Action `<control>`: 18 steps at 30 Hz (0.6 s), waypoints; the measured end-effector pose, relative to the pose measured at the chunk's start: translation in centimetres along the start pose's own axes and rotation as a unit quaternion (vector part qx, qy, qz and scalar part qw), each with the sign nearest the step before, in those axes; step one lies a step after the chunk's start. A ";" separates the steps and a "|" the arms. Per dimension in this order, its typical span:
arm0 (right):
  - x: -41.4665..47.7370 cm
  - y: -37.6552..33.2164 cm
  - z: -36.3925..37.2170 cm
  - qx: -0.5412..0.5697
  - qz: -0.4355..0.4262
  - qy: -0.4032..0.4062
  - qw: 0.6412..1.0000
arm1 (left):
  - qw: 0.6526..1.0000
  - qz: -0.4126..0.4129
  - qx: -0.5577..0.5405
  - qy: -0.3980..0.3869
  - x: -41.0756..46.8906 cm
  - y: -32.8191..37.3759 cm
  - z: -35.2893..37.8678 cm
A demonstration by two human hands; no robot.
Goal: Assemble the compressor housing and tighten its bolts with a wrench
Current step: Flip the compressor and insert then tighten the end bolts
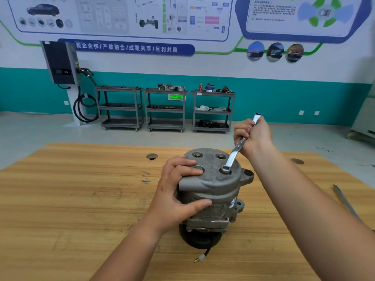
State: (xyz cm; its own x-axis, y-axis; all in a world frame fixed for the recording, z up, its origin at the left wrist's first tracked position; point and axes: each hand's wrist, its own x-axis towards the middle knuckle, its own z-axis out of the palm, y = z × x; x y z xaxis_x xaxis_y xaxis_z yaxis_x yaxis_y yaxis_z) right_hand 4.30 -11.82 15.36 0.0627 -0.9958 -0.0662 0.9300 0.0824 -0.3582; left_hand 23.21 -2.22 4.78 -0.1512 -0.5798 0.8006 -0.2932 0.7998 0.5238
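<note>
A grey metal compressor housing stands upright on the wooden table, its black pulley end at the bottom. Its flat top cover has several recessed bolt holes. My left hand grips the housing's left side, fingers over the top edge and thumb across the front. My right hand holds a silver ring wrench by the upper part of its handle. The wrench slants down to the left, and its ring end sits on the bolt in the front right hole.
A thin metal tool lies near the table's right edge. A short black cable with a brass tip trails from under the compressor. Two round holes mark the tabletop. Three grey carts and a wall charger stand at the far wall.
</note>
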 end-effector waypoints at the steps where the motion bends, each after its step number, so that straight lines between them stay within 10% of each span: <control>1: 0.1 0.1 0.1 -0.010 0.003 -0.001 1.000 | 1.000 -0.001 -0.001 -0.002 0.1 0.0 0.0; 11: -4.4 -0.7 -2.5 0.032 -0.223 -0.042 0.973 | 0.996 0.004 0.046 0.071 -0.7 1.0 1.4; 15: -8.9 0.3 -5.4 0.008 -0.427 -0.095 0.899 | 0.991 0.001 0.083 0.110 -0.7 1.8 2.9; 18: -11.5 3.7 -6.9 -0.261 -0.535 -0.170 0.785 | 0.994 0.000 0.073 0.084 0.0 2.2 3.1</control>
State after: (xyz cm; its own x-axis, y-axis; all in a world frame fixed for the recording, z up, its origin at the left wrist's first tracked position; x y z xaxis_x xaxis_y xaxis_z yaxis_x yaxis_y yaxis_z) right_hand 4.52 0.17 8.33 -0.4778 -0.4518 0.7534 0.2465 -0.8921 -0.3787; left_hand 19.66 -0.93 5.04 0.0061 -0.5359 0.8442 -0.4291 0.7612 0.4863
